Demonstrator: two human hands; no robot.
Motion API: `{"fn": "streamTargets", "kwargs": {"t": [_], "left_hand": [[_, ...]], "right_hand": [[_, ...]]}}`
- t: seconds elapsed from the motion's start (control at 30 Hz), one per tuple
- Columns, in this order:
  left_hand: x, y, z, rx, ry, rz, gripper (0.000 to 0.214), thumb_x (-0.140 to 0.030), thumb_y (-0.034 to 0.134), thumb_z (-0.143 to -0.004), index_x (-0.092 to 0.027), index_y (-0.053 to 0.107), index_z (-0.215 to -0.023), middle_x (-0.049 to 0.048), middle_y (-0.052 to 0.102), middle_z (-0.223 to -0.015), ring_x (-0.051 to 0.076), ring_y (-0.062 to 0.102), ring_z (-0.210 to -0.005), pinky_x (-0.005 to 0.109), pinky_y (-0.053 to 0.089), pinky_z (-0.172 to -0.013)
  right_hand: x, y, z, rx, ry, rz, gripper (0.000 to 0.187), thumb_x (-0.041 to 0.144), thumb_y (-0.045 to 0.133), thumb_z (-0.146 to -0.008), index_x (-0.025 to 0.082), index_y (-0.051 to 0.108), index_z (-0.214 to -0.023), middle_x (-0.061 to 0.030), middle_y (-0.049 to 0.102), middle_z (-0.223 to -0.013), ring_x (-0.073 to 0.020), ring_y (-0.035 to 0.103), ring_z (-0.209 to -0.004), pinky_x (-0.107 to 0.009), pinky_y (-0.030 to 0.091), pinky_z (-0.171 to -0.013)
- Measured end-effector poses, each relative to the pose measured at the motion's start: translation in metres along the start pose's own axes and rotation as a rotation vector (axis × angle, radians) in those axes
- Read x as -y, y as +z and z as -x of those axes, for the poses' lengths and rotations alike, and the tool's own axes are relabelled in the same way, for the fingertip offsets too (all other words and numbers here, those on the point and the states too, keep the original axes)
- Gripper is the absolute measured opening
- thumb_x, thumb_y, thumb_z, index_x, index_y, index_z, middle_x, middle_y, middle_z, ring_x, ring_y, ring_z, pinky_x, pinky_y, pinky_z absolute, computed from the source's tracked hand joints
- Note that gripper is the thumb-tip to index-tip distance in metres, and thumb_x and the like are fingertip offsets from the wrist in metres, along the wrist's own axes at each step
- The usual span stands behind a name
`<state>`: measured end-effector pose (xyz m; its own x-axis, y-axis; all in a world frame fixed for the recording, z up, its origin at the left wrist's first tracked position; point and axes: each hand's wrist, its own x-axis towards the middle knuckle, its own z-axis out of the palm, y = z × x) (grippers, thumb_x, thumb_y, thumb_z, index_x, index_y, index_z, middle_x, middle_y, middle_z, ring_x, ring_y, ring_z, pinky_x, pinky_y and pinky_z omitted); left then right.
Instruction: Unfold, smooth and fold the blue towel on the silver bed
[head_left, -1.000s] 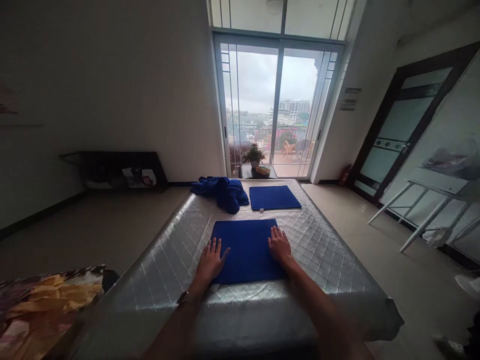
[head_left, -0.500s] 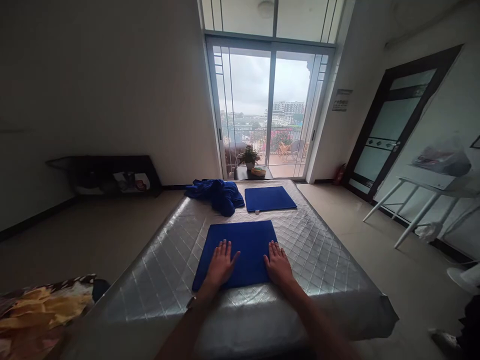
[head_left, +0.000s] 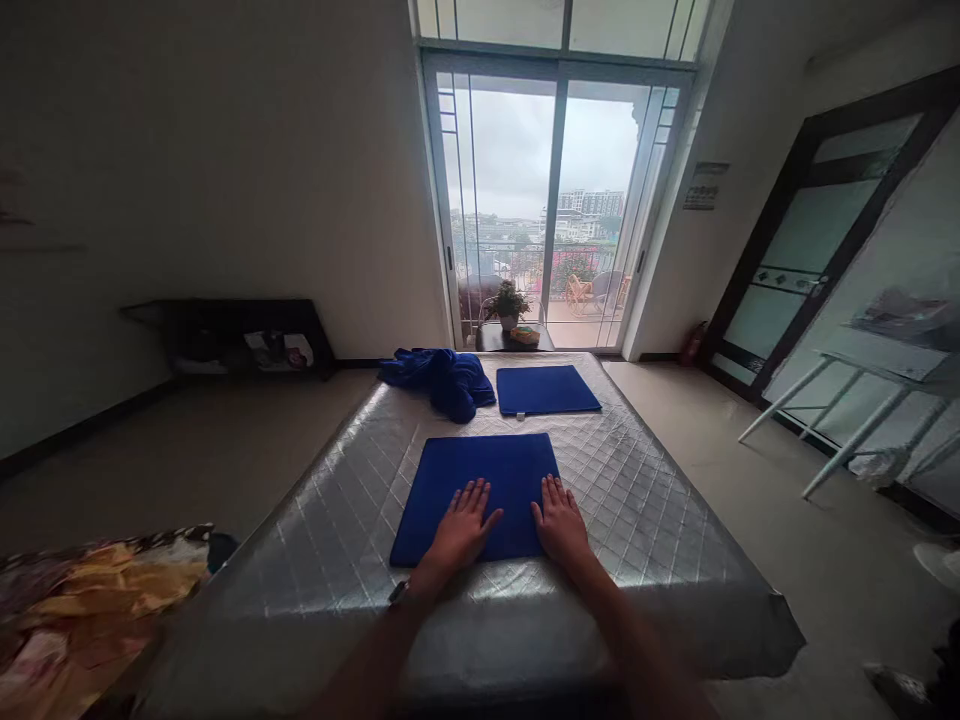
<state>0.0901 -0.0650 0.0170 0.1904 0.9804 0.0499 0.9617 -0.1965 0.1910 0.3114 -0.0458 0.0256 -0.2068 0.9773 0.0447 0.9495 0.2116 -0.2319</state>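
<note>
A flat blue folded cloth (head_left: 480, 480) lies in front of me on the silver quilted cover (head_left: 337, 540). My left hand (head_left: 463, 522) rests flat on its middle front part, fingers stretched out. Over its right edge lies my right hand (head_left: 561, 520), palm down and also open, partly on the cover. Farther back on the right is a second flat blue folded cloth (head_left: 549, 388) with a small white tag at its front edge. Beside it on the left sits a crumpled heap of blue cloth (head_left: 442, 380). Neither hand grips anything.
A small dark table with a potted plant (head_left: 508, 303) stands beyond the far edge, before a sliding glass door (head_left: 559, 200). On the floor at left lies a pile of yellow and patterned cloth (head_left: 105, 600). A pale stool (head_left: 885, 400) stands at right.
My left hand has slid a little to the right across the near blue cloth. My right hand stays at its right edge. The whole view has shifted slightly.
</note>
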Motion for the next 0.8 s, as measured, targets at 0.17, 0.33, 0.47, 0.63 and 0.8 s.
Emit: {"fn": "streamTargets", "kwargs": {"t": [0.17, 0.33, 0.47, 0.63, 0.8], "left_hand": [[0.057, 0.000, 0.046, -0.101, -0.236, -0.092, 0.083, -0.068, 0.015, -0.098, -0.012, 0.028, -0.158, 0.0131, 0.023, -0.166, 0.030, 0.020, -0.154, 0.053, 0.019, -0.126], [0.065, 0.004, 0.064, -0.143, -0.257, -0.075, 0.084, -0.069, 0.020, -0.098, -0.010, 0.028, -0.158, 0.0153, 0.022, -0.166, 0.031, 0.021, -0.154, 0.051, 0.025, -0.124], [0.063, 0.006, 0.062, -0.170, -0.247, -0.072, 0.085, -0.070, 0.024, -0.097, -0.010, 0.030, -0.157, 0.0170, 0.026, -0.165, 0.032, 0.024, -0.153, 0.053, 0.026, -0.123], [0.066, 0.006, 0.062, -0.152, -0.244, -0.084, 0.088, -0.073, 0.022, -0.096, -0.009, 0.030, -0.157, 0.0168, 0.026, -0.165, 0.032, 0.024, -0.153, 0.051, 0.026, -0.123], [0.060, 0.006, 0.060, -0.204, -0.244, -0.139, 0.091, -0.074, 0.019, -0.095, -0.007, 0.035, -0.155, 0.0192, 0.029, -0.163, 0.034, 0.026, -0.152, 0.053, 0.024, -0.124]], "right_hand": [[0.001, -0.001, 0.000, 0.002, -0.001, 0.003, 0.062, 0.039, 0.026, -0.105, 0.007, 0.025, -0.159, -0.0114, 0.020, -0.166, -0.0223, 0.015, -0.155, -0.040, 0.011, -0.125], [0.004, -0.010, 0.006, -0.028, -0.014, 0.041, 0.061, 0.036, 0.025, -0.105, 0.007, 0.029, -0.158, -0.0123, 0.023, -0.165, -0.0238, 0.018, -0.154, -0.042, 0.012, -0.125], [0.004, -0.017, 0.025, -0.015, -0.016, 0.055, 0.060, 0.035, 0.025, -0.105, 0.007, 0.029, -0.158, -0.0112, 0.023, -0.165, -0.0232, 0.016, -0.155, -0.042, 0.012, -0.125], [0.000, -0.018, 0.046, 0.089, -0.002, 0.040, 0.062, 0.037, 0.026, -0.105, 0.008, 0.025, -0.159, -0.0096, 0.018, -0.167, -0.0219, 0.014, -0.155, -0.040, 0.014, -0.125], [-0.002, -0.017, 0.048, 0.154, 0.018, 0.032, 0.063, 0.038, 0.025, -0.106, 0.009, 0.018, -0.161, -0.0082, 0.012, -0.168, -0.0203, 0.008, -0.156, -0.040, 0.011, -0.126]]}}
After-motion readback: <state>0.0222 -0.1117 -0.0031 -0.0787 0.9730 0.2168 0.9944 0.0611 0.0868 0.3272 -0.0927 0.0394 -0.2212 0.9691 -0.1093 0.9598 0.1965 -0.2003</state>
